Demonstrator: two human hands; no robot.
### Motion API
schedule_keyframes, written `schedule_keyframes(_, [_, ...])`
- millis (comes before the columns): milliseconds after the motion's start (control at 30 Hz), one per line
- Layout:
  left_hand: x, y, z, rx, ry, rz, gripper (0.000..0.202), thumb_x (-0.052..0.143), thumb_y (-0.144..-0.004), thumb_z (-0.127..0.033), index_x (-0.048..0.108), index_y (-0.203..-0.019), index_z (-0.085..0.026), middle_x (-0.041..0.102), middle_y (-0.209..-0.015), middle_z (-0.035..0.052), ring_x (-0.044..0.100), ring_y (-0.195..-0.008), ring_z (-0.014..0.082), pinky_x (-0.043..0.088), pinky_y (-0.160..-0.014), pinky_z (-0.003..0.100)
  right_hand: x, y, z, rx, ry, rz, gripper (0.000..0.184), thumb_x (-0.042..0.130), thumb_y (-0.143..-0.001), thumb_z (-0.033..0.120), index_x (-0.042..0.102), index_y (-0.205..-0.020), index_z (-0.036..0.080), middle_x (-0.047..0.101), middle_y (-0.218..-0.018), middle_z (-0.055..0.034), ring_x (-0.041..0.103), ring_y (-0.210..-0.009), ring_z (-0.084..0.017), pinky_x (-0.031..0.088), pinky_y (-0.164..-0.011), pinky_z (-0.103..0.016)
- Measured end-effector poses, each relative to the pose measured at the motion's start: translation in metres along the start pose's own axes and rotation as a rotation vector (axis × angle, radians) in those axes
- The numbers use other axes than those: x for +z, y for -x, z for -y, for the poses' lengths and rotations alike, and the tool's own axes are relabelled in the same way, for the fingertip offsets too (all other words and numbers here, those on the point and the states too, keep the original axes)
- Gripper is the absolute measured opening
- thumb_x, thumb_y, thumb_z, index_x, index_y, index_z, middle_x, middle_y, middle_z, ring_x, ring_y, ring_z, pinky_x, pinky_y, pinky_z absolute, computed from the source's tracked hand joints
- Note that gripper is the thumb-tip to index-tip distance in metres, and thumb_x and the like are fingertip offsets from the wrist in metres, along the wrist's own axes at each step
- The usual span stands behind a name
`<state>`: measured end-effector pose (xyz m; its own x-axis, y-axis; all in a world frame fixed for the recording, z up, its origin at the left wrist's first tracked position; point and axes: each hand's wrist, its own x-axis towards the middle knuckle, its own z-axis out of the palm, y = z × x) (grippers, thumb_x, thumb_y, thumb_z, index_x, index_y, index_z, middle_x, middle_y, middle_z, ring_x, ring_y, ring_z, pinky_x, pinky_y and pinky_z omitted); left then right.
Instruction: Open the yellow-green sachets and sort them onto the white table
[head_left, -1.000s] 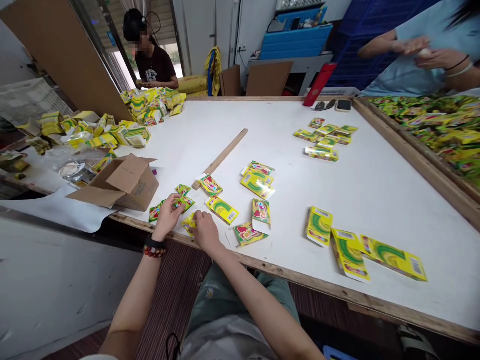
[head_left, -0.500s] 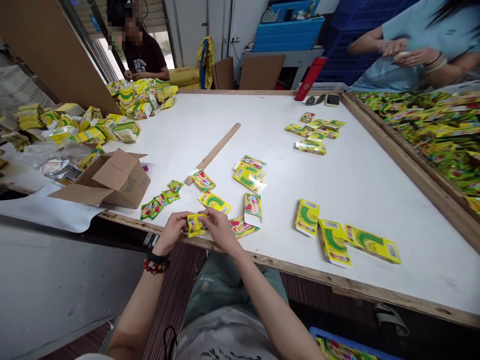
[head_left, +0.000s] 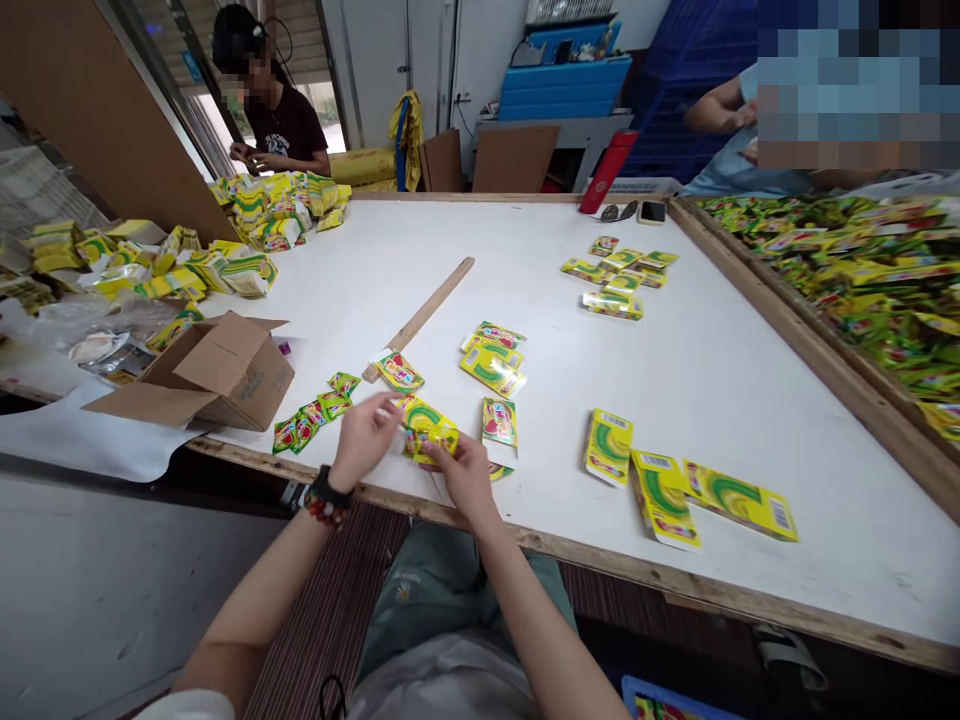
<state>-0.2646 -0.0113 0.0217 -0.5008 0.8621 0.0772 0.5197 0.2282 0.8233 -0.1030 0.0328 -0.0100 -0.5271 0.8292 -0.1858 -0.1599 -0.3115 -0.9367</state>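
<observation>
My right hand (head_left: 466,478) is closed on a small yellow packet (head_left: 418,447), pinched between thumb and fingers just above the table's front edge. Directly behind it lies a flat yellow box (head_left: 431,418) with a green curve, partly covered by the packet and hand. My left hand (head_left: 366,437) is off the packet, fingers apart and bent, its fingertips close to the left end of that box. Several green packets (head_left: 316,415) with red fruit pictures lie in a row left of it. Beside my right hand is another carton (head_left: 499,422) with an open white flap.
A wooden strip (head_left: 424,315) lies across the white table (head_left: 540,250). At left stands an open cardboard box (head_left: 247,375). More yellow cartons (head_left: 664,495) are spread to the right, beyond which a wood-edged bin (head_left: 847,270) holds heaped packets. Two other people work at the far side.
My left hand has let go of the yellow packet and moved up and to the right, toward the flat box. My right hand has shifted slightly right and down, keeping the packet.
</observation>
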Motion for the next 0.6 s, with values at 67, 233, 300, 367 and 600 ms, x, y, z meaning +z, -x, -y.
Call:
schedule_keyframes(67, [-0.005,-0.038,-0.002,-0.112,-0.232,-0.077,0.036,0.046,-0.091,-0.037,0.058,-0.116,-0.015,0.067,-0.069,0.0023,0.059,-0.053,0.0149,0.044,-0.055,0.024,-0.009,0.003,0.004,-0.036,-0.002,-0.075,0.038,0.077,-0.062,0.05,0.067,-0.079,0.017,0.072,-0.075,-0.0021,0.066,-0.067,-0.018,0.06,-0.06,-0.033])
schedule_keyframes(233, [-0.001,-0.11,0.0,-0.228,-0.334,0.06,0.029,0.054,-0.088,-0.038,0.061,-0.097,-0.012,0.061,-0.048,0.0016,0.059,-0.045,0.0203,0.042,-0.054,0.027,-0.014,0.018,0.016,-0.11,0.025,-0.127,0.032,0.081,-0.06,0.044,0.071,-0.072,0.017,0.071,-0.066,-0.0018,0.063,-0.06,-0.017,0.056,-0.055,-0.031])
schedule_keyframes(300, [0.002,-0.115,-0.004,-0.211,-0.366,0.07,0.026,0.057,-0.085,-0.041,0.06,-0.081,-0.016,0.062,-0.051,0.0037,0.063,-0.054,0.0227,0.042,-0.058,0.027,-0.015,0.022,0.02,-0.149,0.033,-0.153,0.029,0.08,-0.061,0.043,0.071,-0.069,0.017,0.07,-0.063,-0.0013,0.062,-0.059,-0.017,0.054,-0.056,-0.03])
schedule_keyframes(367, [0.004,-0.105,-0.012,-0.168,-0.399,0.024,0.028,0.059,-0.082,-0.046,0.056,-0.079,-0.019,0.065,-0.062,0.0054,0.066,-0.071,0.0254,0.042,-0.063,0.028,-0.018,0.027,0.025,-0.185,0.037,-0.197,0.025,0.079,-0.064,0.04,0.072,-0.07,0.017,0.07,-0.063,-0.0006,0.061,-0.06,-0.016,0.051,-0.057,-0.028])
schedule_keyframes(600, [0.025,-0.016,-0.049,0.183,-0.192,-0.241,0.043,0.066,-0.069,-0.032,0.039,-0.101,-0.022,0.063,-0.095,0.0039,0.064,-0.08,0.0216,0.047,-0.07,0.031,-0.015,0.042,0.061,-0.541,0.153,-0.286,0.013,0.067,-0.082,0.029,0.073,-0.09,0.021,0.074,-0.087,-0.003,0.066,-0.08,-0.019,0.053,-0.074,-0.032])
